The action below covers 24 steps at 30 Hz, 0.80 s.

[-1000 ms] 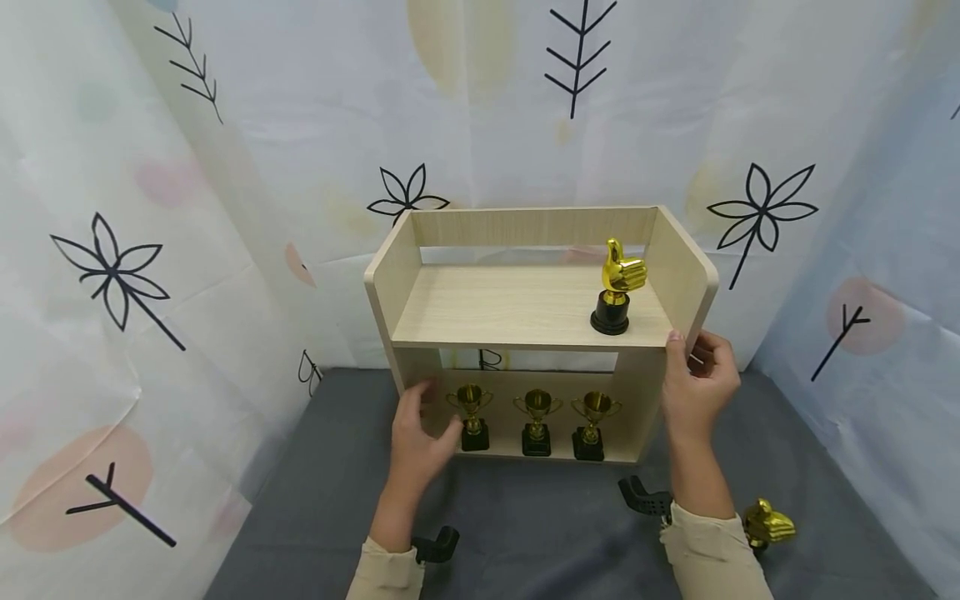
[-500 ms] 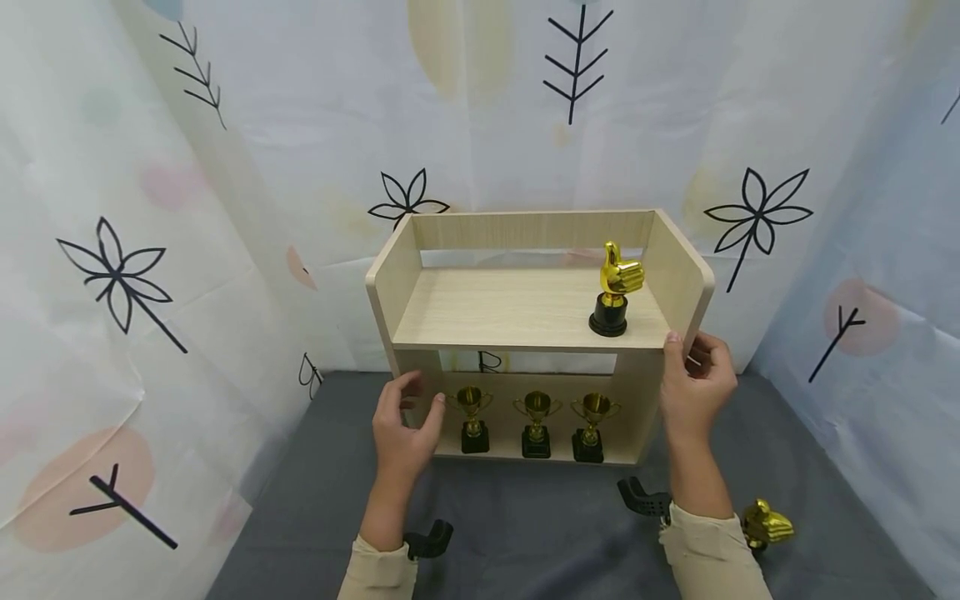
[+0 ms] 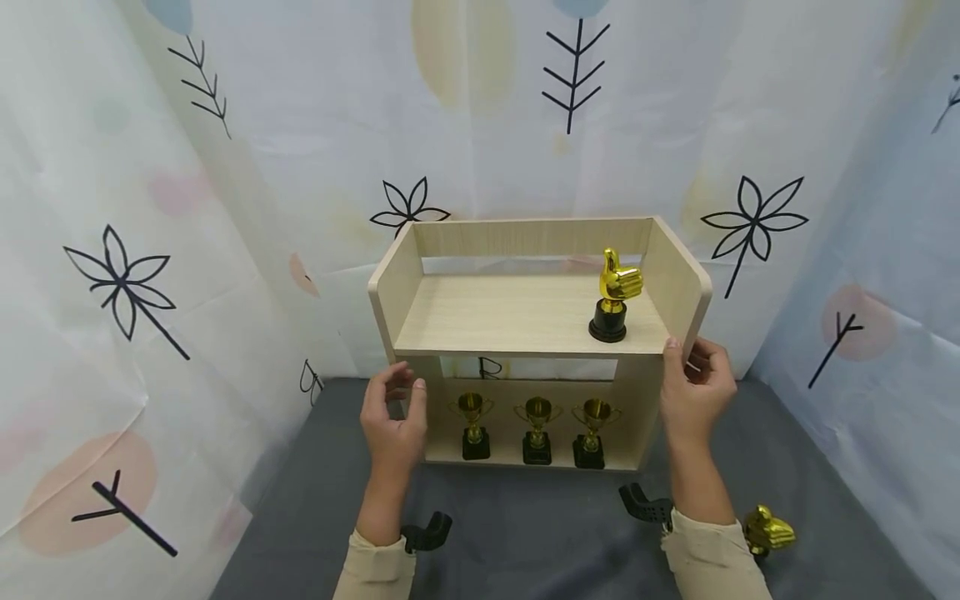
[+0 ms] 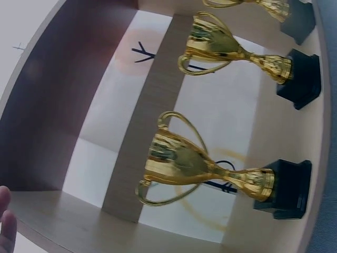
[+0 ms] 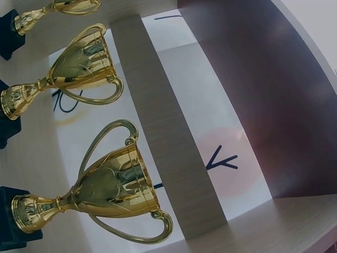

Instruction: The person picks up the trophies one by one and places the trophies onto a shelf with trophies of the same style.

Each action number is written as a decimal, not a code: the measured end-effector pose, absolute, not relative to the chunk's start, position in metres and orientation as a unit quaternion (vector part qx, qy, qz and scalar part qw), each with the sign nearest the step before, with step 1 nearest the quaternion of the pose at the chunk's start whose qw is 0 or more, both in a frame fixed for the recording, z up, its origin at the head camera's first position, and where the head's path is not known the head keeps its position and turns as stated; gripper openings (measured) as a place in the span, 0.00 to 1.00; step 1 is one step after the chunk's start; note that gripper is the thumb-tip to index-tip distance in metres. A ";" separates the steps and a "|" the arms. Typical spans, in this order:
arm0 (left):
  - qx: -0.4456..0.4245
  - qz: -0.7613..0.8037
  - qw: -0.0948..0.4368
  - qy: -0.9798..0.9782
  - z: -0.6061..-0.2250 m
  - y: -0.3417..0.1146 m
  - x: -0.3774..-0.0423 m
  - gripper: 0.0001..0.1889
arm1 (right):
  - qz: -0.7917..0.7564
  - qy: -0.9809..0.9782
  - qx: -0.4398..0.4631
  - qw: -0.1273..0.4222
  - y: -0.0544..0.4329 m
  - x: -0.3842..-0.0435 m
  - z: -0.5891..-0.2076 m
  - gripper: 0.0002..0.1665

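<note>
A pale wooden two-tier shelf (image 3: pixel 525 343) stands upright on the grey cloth. On its lower tier are three gold trophy cups (image 3: pixel 537 417) with black bases, standing in a row. A gold thumbs-up trophy (image 3: pixel 621 283) occupies the right end of the upper tier. My left hand (image 3: pixel 393 421) is in front of the shelf's left side panel, its fingers loosely bent and holding nothing; contact with the wood cannot be told. My right hand (image 3: pixel 697 396) grips the right side panel, thumb at the front edge and fingers bent around the outer side.
Another gold thumbs-up trophy (image 3: pixel 767 532) is on the grey cloth (image 3: pixel 525 533) to the right, partly behind the right sleeve. Patterned fabric (image 3: pixel 300 167) hangs behind and at both sides. Black wrist mounts (image 3: pixel 429 533) project from both forearms.
My left hand has moved left, away from the leftmost trophy cup to the left side panel. My right hand stays at the right panel. The head view has tilted slightly up.
</note>
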<state>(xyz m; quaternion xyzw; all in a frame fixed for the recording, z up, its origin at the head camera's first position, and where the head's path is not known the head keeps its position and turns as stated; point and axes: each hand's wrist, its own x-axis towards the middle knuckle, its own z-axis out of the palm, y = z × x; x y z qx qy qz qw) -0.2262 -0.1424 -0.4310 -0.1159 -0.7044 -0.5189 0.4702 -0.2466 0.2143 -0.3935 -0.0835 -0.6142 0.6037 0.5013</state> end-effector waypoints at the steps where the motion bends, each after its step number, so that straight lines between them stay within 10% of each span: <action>1: -0.113 -0.524 0.474 -0.698 -0.429 -0.143 -0.226 0.15 | 0.603 -0.616 -0.083 0.500 0.215 -0.247 -0.395 0.15; 24: -0.046 -0.543 0.519 -0.659 -0.386 -0.153 -0.253 0.23 | 0.605 -0.619 -0.087 0.493 0.210 -0.242 -0.390 0.19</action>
